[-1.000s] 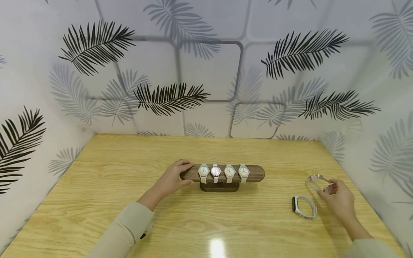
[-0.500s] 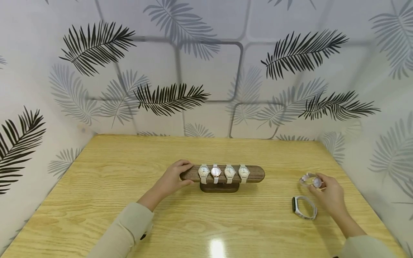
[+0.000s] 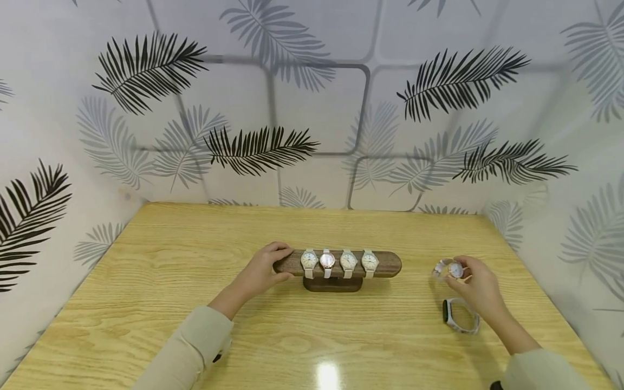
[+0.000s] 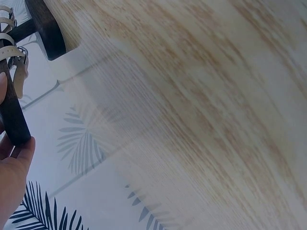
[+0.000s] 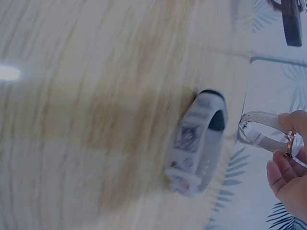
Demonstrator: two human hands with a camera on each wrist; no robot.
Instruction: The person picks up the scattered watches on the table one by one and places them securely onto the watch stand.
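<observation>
My left hand [image 3: 260,268] grips the left end of a dark wooden watch stand [image 3: 388,264], thumb in front and fingers behind. Several pale-strapped watches [image 3: 348,261] sit side by side along its bar. To the right of the stand, my right hand [image 3: 480,284] pinches a wristwatch [image 3: 455,270] by its case, the round dial facing up and the light strap looped out to the left. In the right wrist view this watch's strap [image 5: 264,117] hangs as a closed loop with a rose-gold case edge. Below the hand, a white fitness band [image 3: 460,317] with a dark screen stands on the table.
The wooden table [image 3: 219,222] backs onto a wall [image 3: 312,108] printed with palm leaves, with further walls at both sides. A bright light reflection [image 3: 328,375] shows at the table's front. The stand's foot [image 3: 332,285] rests under the bar's middle.
My right hand has moved left toward the stand with the wristwatch, turning its dial into view. The left hand keeps its hold on the stand's end.
</observation>
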